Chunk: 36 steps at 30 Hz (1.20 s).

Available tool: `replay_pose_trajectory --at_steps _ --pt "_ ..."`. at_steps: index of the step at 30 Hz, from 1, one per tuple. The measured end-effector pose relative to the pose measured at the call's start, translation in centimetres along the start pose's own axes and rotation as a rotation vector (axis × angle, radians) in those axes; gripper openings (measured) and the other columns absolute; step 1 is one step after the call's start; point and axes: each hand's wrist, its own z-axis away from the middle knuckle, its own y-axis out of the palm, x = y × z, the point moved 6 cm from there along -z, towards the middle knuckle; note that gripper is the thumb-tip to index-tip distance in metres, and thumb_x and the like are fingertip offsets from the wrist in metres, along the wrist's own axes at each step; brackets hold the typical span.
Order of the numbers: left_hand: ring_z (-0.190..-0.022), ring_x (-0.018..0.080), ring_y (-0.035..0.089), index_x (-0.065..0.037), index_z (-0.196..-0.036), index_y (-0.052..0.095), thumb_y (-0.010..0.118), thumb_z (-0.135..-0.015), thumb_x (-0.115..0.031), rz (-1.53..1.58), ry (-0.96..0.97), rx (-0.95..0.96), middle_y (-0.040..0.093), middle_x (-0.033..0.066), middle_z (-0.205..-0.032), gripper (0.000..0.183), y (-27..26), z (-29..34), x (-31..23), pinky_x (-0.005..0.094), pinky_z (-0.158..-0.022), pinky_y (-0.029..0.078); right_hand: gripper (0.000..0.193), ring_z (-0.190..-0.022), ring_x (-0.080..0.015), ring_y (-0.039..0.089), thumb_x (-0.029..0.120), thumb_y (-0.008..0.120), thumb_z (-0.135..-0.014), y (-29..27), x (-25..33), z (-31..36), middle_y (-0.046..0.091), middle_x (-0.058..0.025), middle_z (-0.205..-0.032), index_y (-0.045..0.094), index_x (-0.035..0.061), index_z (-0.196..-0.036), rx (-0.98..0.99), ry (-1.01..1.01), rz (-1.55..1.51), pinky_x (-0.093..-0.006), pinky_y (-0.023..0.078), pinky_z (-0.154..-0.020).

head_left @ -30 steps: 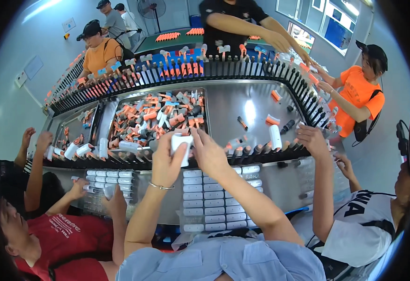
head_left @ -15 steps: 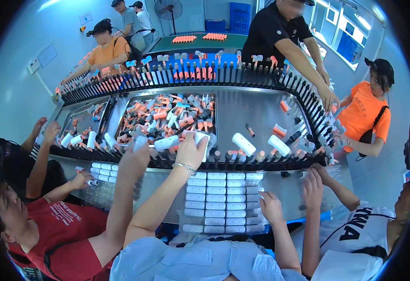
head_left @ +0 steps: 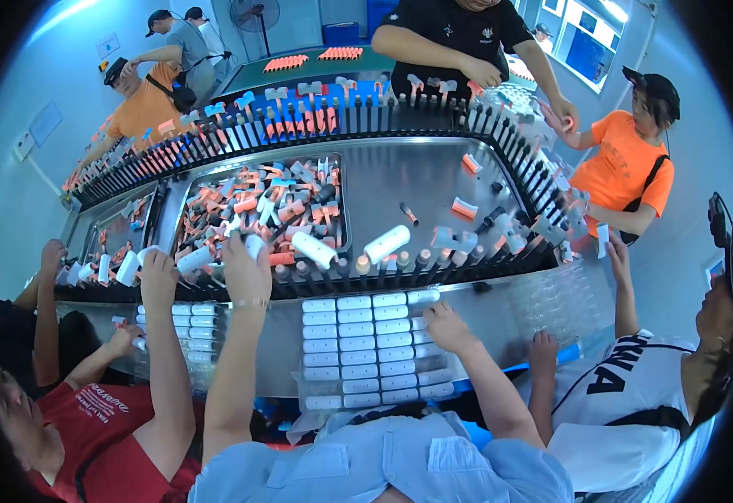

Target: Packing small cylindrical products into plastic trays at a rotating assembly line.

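Head view: a small white rounded plastic casing (head_left: 254, 245) sits left of centre at the row of black pegs (head_left: 358, 270), the left hand (head_left: 245, 270) closing its grip around it. It is best kept upright and lowered squarely onto one peg. The right hand (head_left: 448, 325) rests on the clear tray of white oblong casings (head_left: 358, 344); whether its grip holds anything I cannot tell.

Glossy steel table (head_left: 433, 180), seemingly smooth plastic white tubes (head_left: 386, 243)

Bright, even overhead light glares off the steel tray (head_left: 433, 180) at centre; fisheye bending and black vignetting crowd the frame's edges.
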Motion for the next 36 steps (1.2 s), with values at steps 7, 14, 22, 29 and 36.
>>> replay_pose_trajectory --at_steps 7,14,22,29,36 --pt "-0.087 0.0345 0.056 -0.002 -0.094 0.057 0.061 -0.078 -0.008 0.433 0.115 0.277 0.058 0.0129 -0.094 0.018 -0.7 13.9 -2.2 0.0392 -0.080 0.045 0.037 -0.099 -0.0334 0.052 0.001 0.059 -0.075 -18.3 4.8 0.2 0.053 -0.0184 -0.104 0.051 0.0006 -0.111 -0.530 -0.125 -0.028 -0.0381 0.044 -0.085" --pt "-0.094 0.0312 0.051 -0.007 -0.093 0.060 0.060 -0.075 -0.008 0.406 0.278 0.484 0.054 0.0129 -0.102 0.017 5.3 19.1 -3.7 0.0404 -0.079 0.044 0.041 -0.087 -0.0273 0.058 0.008 0.059 -0.076 -15.0 8.6 -10.3 0.056 -0.0142 -0.093 0.048 -0.0009 -0.115 -0.397 -0.236 0.022 -0.0343 0.048 -0.073" --pt "-0.096 0.0274 0.050 -0.013 -0.092 0.064 0.066 -0.070 -0.017 0.201 0.344 0.595 0.054 0.0076 -0.098 0.022 5.9 19.6 -2.0 0.0408 -0.081 0.042 0.053 -0.111 -0.0319 0.048 0.001 0.062 -0.071 -11.2 11.5 -4.1 0.046 -0.0190 -0.121 0.046 -0.0003 -0.121 -0.523 -0.418 -0.310 -0.0395 0.042 -0.091" --pt "-0.098 0.0248 0.049 -0.012 -0.090 0.064 0.066 -0.070 -0.022 0.200 0.279 0.876 0.052 0.0067 -0.096 0.022 8.3 18.4 -1.6 0.0407 -0.083 0.041 0.042 -0.102 -0.0317 0.052 0.019 0.069 -0.066 1.4 -0.8 0.1 0.057 -0.0134 -0.099 0.057 0.0088 -0.105 0.034 0.062 -0.025 -0.0455 0.045 -0.083" --pt "-0.099 0.0297 0.051 -0.006 -0.102 0.057 0.064 -0.076 -0.020 0.205 0.412 0.870 0.055 0.0111 -0.100 0.031 7.9 18.7 -1.7 0.0407 -0.082 0.041 0.034 -0.103 -0.0304 0.052 0.018 0.069 -0.068 0.9 0.3 0.7 0.056 -0.0127 -0.102 0.057 0.0057 -0.098 0.167 0.020 0.072 -0.0424 0.047 -0.081"
